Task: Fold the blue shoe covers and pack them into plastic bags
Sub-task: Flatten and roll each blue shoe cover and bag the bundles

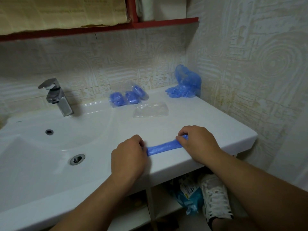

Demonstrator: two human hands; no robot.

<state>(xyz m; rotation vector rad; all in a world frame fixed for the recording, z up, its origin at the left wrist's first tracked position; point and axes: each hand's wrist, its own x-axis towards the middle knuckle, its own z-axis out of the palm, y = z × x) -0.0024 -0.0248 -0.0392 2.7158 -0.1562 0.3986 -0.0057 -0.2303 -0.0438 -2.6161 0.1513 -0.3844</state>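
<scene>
A blue shoe cover [164, 148], folded into a narrow strip, lies stretched along the front edge of the white counter [208, 117]. My left hand [129, 157] pinches its left end and my right hand [198, 142] pinches its right end. Three packed bags of folded blue covers [128, 96] lie near the back wall. In front of them lies a stack of empty clear plastic bags [150, 109]. A loose pile of unfolded blue shoe covers [185, 84] sits in the back right corner.
The sink basin [41, 147] with a chrome faucet [56, 97] and drain [77, 159] takes up the left. A red shelf [150, 25] hangs above. Below the counter are a blue packet [191, 197] and a white sneaker [215, 195].
</scene>
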